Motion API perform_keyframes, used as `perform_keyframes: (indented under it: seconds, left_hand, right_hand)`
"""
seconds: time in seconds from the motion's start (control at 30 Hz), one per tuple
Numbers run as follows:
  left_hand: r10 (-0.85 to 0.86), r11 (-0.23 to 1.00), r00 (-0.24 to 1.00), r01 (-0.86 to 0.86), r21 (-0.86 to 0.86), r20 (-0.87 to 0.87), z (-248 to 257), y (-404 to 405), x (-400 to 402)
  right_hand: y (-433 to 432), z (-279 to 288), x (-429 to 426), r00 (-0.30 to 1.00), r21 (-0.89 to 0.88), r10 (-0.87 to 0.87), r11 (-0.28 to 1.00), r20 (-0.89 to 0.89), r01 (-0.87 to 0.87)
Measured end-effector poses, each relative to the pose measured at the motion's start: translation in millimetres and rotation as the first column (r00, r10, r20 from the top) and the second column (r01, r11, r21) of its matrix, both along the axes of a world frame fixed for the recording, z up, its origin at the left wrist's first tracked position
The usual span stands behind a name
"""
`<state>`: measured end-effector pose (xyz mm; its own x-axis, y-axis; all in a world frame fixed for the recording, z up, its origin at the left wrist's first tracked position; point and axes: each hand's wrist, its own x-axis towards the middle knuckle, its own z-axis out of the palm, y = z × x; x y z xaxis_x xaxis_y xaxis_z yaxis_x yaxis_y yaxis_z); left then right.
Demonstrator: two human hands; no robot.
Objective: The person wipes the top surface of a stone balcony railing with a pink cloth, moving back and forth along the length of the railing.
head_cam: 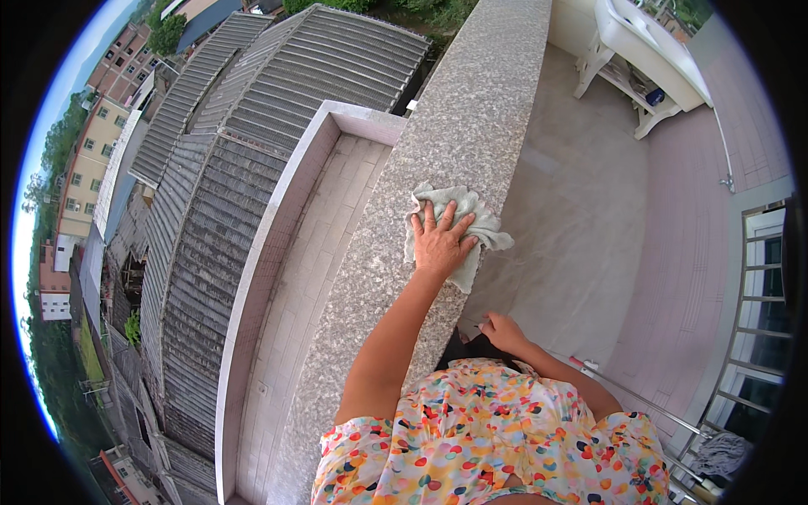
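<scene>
My left hand (437, 243) lies palm down with fingers spread on a pale grey-green cloth (464, 205). It presses the crumpled cloth against the speckled granite top of a parapet wall (464, 126). One edge of the cloth hangs over the wall's inner side. My right hand (503, 332) hovers low in front of my body, to the right of the granite and apart from the cloth. Its fingers look loosely curled and some are hidden; I see nothing held in it.
Left of the wall, a lower tiled ledge (315, 246) drops towards corrugated roofs (208, 271). On the right are the balcony floor (562, 208), a white washbasin (656, 60) on legs and a barred window (760, 315). A metal pole (656, 404) and a mop head (721, 453) are near my right side.
</scene>
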<state>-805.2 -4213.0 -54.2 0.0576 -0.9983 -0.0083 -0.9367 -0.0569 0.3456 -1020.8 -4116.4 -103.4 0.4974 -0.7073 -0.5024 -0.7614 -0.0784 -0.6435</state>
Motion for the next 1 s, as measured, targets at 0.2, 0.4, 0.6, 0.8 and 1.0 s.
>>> perform_keyframes:
  seconds: [0.2,0.4,0.6,0.8,1.0]
  left_hand:
    - [0.058,0.998,0.997,-0.059,-0.01,-0.051,5.7,64.2,20.4]
    - [0.291,0.949,0.956,-0.287,0.128,-0.019,23.5,172.8,36.2]
    - [0.403,0.902,0.915,-0.403,0.157,0.036,21.8,188.7,32.1]
    - [0.423,0.9,0.901,-0.43,0.075,0.091,8.3,98.9,61.5]
    - [0.384,0.923,0.918,-0.385,-0.005,0.101,-14.2,1.2,74.7]
  right_hand:
    - [-49.5,24.8,49.8,0.735,0.289,-0.631,0.772,0.247,0.566]
    - [-86.3,25.1,62.9,0.792,0.154,-0.541,0.841,0.282,0.519]
    - [-85.5,0.8,60.1,0.911,-0.022,-0.327,0.939,0.252,0.343]
    - [-98.4,-24.3,43.0,0.982,-0.077,-0.089,0.992,0.168,0.103]
    - [-124.5,-3.3,42.7,0.988,0.276,-0.036,0.961,0.151,-0.007]
